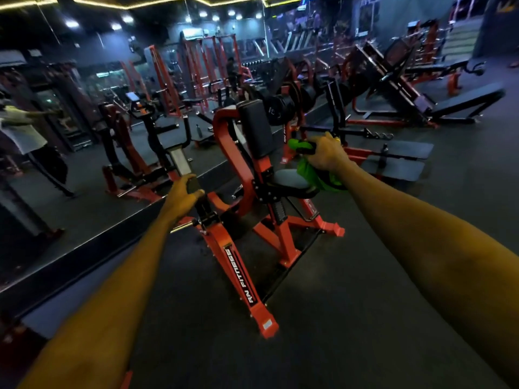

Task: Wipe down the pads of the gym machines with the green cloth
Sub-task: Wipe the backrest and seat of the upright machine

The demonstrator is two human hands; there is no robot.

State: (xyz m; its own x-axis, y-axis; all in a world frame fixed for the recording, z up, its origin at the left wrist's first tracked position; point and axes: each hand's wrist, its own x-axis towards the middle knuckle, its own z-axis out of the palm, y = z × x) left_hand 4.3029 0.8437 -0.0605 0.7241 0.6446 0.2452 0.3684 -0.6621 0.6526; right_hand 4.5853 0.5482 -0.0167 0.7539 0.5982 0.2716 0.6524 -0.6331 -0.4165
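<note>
Inside a dimly lit gym, a person stands over a red plate-loaded machine (238,265) marked "RN FITNESS", with both bare arms stretched forward. The hands are well apart, one on each side of the machine's upright black chest pad (255,130). The left hand (182,196) has its fingers curled round the black left handle (193,185). The right hand (327,153) grips the black right handle (304,150) with the green cloth (311,175) bunched under its palm. One fold of the cloth pokes out above the grip, and the rest hangs down below the wrist, in front of the far edge of the seat pad (288,178). The seat pad sits low behind the chest pad post, and its top catches a pale sheen. The machine's red legs spread across the dark rubber floor (365,304). Black weight plates (276,110) hang just behind the chest pad. Rows of other red-and-black machines (393,88) fill the hall beyond, under ceiling spotlights and yellow strip lighting. At the far left edge is a figure in a pale shirt (19,130), too blurred to make out further.
</note>
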